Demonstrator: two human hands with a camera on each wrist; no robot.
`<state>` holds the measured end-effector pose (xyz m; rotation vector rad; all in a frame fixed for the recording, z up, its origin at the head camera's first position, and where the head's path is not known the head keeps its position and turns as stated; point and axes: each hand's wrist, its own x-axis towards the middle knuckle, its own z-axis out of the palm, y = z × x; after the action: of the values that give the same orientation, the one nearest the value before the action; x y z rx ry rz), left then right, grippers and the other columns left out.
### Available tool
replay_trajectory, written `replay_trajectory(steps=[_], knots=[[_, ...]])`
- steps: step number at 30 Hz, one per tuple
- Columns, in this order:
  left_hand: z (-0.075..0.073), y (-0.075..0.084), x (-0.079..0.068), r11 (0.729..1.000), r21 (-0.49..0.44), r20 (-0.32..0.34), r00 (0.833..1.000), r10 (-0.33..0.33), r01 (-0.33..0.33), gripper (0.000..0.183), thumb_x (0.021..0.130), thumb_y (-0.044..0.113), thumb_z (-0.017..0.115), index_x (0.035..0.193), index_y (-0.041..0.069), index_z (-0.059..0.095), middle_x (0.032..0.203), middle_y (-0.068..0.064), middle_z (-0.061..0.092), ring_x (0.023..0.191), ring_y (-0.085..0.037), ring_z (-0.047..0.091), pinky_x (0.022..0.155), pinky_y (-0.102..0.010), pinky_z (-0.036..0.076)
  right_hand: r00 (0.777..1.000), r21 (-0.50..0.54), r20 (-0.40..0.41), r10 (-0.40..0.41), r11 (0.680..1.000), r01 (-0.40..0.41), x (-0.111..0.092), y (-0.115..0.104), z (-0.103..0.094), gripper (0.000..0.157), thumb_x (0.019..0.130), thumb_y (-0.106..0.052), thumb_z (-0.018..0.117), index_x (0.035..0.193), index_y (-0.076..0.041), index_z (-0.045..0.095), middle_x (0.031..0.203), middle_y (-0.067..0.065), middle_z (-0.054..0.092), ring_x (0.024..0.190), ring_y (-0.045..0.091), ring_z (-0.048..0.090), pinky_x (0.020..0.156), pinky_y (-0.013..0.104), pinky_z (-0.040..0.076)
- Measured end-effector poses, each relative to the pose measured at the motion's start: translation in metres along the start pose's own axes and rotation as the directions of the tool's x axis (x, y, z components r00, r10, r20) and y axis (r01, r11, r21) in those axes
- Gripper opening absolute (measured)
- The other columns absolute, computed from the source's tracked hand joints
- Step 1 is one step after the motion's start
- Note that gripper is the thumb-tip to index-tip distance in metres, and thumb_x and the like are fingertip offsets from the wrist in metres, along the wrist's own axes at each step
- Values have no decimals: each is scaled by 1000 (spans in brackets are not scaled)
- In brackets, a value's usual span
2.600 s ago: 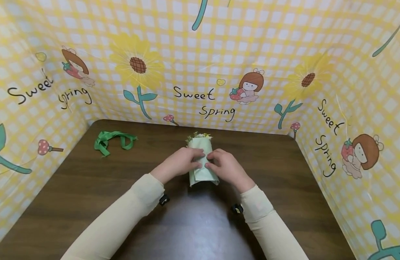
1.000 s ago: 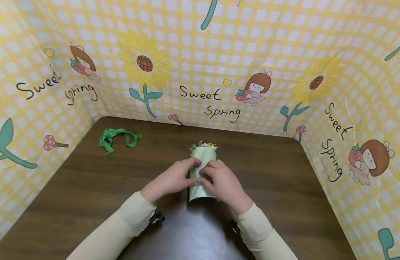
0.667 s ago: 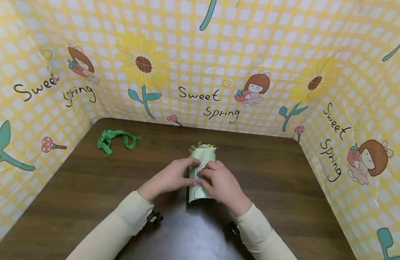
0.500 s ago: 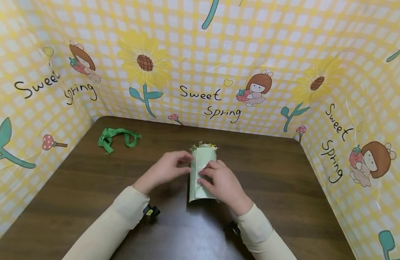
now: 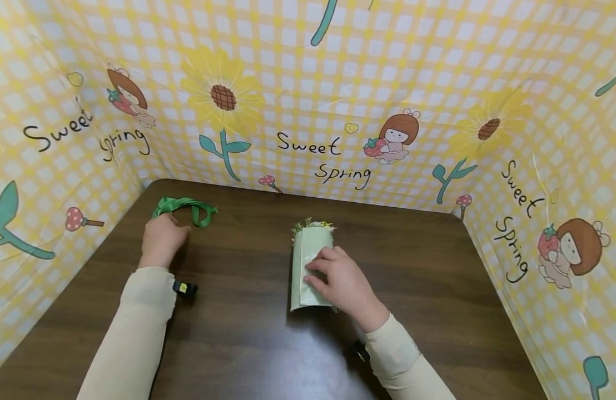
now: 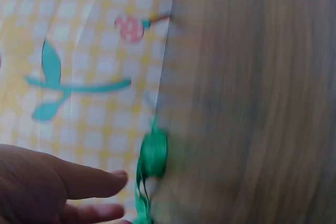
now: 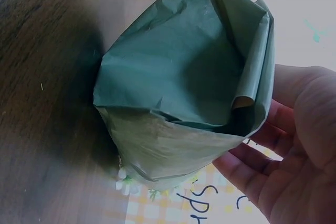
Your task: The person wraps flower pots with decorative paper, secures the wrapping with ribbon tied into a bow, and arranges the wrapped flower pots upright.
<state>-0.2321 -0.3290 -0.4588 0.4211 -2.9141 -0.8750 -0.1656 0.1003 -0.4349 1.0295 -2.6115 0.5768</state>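
A small bouquet in pale green wrapping paper (image 5: 313, 244) lies on the table, its little flowers (image 5: 320, 225) showing at the far end. My right hand (image 5: 345, 283) holds the overlapping paper flap, thumb and fingertips bent against it. The right wrist view looks into the wrap's open near end (image 7: 168, 72), with the fingers (image 7: 247, 174) against its outer side. At the back left, my left hand (image 5: 163, 239) is at a loose green ribbon (image 5: 203, 215) and partly covers it. In the left wrist view, the fingers (image 6: 94, 182) are extended beside the ribbon (image 6: 156, 153), with a small gap between.
A dark brown wooden table (image 5: 248, 344) is bordered at the back and sides by a yellow checked cloth (image 5: 298, 100) printed with flowers and lettering. A small black device (image 5: 185, 290) sits at the left wrist.
My left hand has let go of the bouquet wrap and moved left and away to the green ribbon. My right hand has stayed on the paper. The bouquet is lower in view than at first.
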Motion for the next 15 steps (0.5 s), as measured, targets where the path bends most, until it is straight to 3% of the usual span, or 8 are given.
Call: replay_trajectory(steps=[4, 6, 8, 12, 15], knots=[[-3, -12, 5, 996, 92, 70, 998, -5, -2, 42, 101, 26, 58, 128, -7, 63, 128, -41, 51, 118, -62, 43, 91, -68, 44, 1000, 5, -1, 16, 1000, -16, -3, 1, -1, 20, 90, -29, 81, 106, -17, 81, 98, -9, 62, 89, 14, 52, 79, 27, 48], [-2, -14, 7, 993, 118, 85, 996, -7, -3, 41, 100, 24, 58, 126, -7, 65, 126, -43, 49, 117, -63, 42, 91, -69, 44, 1000, 7, -2, 22, 1000, -22, -4, 2, -1, 20, 90, -29, 81, 106, -17, 81, 98, -9, 62, 89, 13, 52, 79, 27, 48], [-2, -16, 8, 991, 130, 92, 996, -21, 9, 42, 99, 23, 60, 121, -12, 66, 123, -45, 50, 112, -62, 48, 85, -66, 50, 1000, 8, -3, 24, 1000, -24, -5, 2, -1, 21, 90, -30, 81, 107, -18, 81, 98, -10, 62, 89, 13, 52, 79, 27, 48], [-7, -18, 12, 991, 108, 87, 992, -94, 85, 36, 98, 16, 55, 103, -19, 66, 113, -48, 54, 92, -55, 62, 61, -54, 55, 1000, 0, -6, 24, 1000, -24, -6, 4, -1, 21, 90, -31, 81, 107, -19, 81, 98, -11, 62, 89, 12, 51, 79, 26, 48], [-17, -23, 14, 992, 84, 44, 995, -95, 91, 31, 98, 12, 46, 92, -13, 64, 106, -44, 58, 87, -51, 62, 58, -49, 53, 1000, 4, -5, 30, 1000, -30, -4, 4, -2, 22, 90, -32, 81, 107, -18, 81, 99, -10, 62, 89, 12, 50, 79, 27, 48]])
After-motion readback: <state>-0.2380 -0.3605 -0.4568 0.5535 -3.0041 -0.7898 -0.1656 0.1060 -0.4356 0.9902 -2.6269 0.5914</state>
